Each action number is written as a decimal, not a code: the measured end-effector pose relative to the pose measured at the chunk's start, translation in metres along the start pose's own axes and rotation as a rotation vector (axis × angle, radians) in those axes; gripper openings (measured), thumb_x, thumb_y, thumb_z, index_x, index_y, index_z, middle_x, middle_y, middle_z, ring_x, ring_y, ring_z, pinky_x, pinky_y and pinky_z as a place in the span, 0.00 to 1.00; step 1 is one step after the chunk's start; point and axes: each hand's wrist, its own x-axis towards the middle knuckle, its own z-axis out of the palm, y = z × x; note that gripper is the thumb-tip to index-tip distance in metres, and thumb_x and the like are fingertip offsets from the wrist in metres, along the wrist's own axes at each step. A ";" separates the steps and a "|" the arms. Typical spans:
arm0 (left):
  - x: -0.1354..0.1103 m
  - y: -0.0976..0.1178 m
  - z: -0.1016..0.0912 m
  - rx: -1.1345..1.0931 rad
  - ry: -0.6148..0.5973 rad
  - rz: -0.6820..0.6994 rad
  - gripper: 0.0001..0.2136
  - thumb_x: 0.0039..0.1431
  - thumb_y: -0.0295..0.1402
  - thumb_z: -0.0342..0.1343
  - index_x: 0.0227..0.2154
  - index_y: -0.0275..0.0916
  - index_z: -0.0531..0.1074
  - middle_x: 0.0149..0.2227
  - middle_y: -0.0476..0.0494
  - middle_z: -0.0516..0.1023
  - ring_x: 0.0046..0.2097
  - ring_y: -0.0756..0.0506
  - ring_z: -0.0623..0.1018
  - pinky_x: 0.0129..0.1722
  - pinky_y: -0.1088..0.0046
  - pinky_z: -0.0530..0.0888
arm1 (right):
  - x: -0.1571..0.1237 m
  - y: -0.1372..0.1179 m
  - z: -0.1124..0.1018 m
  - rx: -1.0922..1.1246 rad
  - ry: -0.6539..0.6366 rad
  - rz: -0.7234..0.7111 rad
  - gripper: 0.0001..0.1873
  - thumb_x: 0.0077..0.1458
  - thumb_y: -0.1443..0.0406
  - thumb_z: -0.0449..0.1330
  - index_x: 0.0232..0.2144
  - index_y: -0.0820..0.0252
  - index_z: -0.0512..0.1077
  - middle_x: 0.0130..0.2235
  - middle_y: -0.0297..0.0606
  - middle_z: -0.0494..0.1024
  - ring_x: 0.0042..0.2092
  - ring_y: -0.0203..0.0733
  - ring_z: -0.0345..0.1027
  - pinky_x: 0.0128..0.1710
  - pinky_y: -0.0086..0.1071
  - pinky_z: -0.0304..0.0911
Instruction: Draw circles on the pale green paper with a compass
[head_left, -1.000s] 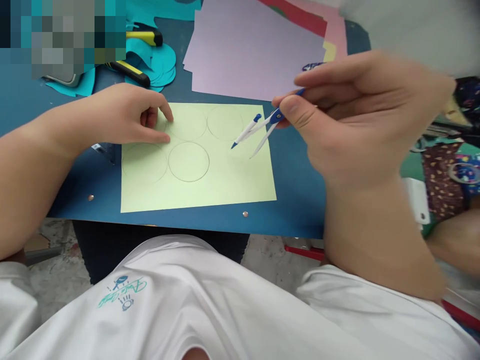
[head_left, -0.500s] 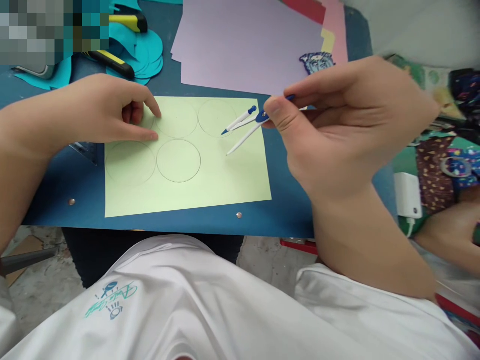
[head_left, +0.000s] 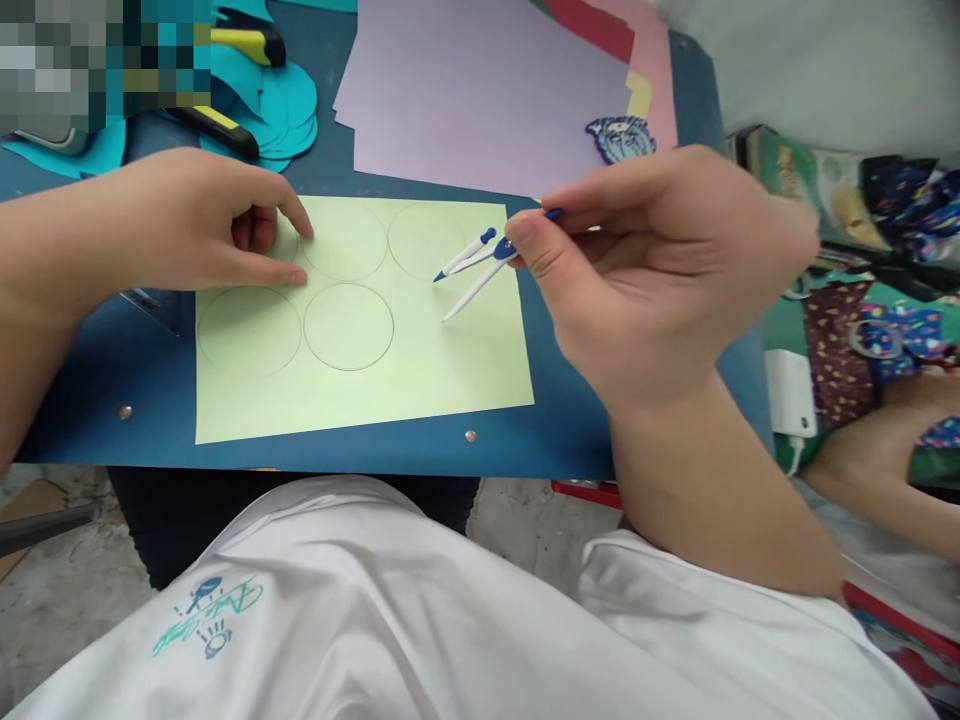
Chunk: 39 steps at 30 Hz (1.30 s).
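A pale green sheet (head_left: 420, 380) with several pencilled circles lies on the blue table (head_left: 570, 430). My left hand (head_left: 202, 225) rests on the sheet's upper left corner, fingers curled, thumb and forefinger pressed flat on the paper. My right hand (head_left: 645, 260) pinches the top of a blue and white drawing compass (head_left: 469, 268). The compass legs are spread and point left and down over the sheet's right part, beside the upper right circle; whether the tips touch the paper I cannot tell.
A stack of lilac paper (head_left: 480, 90) with red, pink and yellow sheets lies behind. Teal cut-outs (head_left: 281, 105) and a yellow-black utility knife (head_left: 214, 128) sit at upper left. A clear set square (head_left: 154, 305) peeks out under my left wrist. Another person's arm (head_left: 877, 480) is at the right.
My right hand with the compass has moved left and slightly down over the green sheet. The left hand has stayed pressed on the paper.
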 end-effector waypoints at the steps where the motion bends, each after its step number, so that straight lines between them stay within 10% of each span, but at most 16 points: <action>1: 0.000 -0.002 0.000 0.000 -0.002 0.008 0.42 0.70 0.74 0.64 0.69 0.44 0.87 0.46 0.46 0.85 0.46 0.43 0.80 0.54 0.62 0.71 | 0.000 0.001 0.000 -0.006 -0.008 -0.007 0.19 0.82 0.46 0.77 0.41 0.49 0.88 0.36 0.29 0.92 0.37 0.47 0.91 0.38 0.41 0.86; 23: -0.001 -0.001 0.000 -0.023 -0.010 -0.005 0.39 0.72 0.71 0.64 0.69 0.46 0.87 0.45 0.44 0.86 0.45 0.40 0.82 0.52 0.59 0.73 | 0.000 0.008 0.002 0.053 0.000 -0.059 0.11 0.77 0.56 0.81 0.41 0.47 0.86 0.38 0.28 0.94 0.34 0.46 0.91 0.35 0.40 0.84; 39: -0.008 0.008 0.001 -0.059 0.048 0.035 0.40 0.71 0.71 0.61 0.66 0.42 0.88 0.44 0.44 0.86 0.43 0.43 0.79 0.48 0.62 0.70 | -0.006 0.008 -0.005 -0.010 -0.165 0.127 0.16 0.85 0.43 0.74 0.47 0.42 0.88 0.42 0.32 0.94 0.44 0.56 0.96 0.52 0.52 0.94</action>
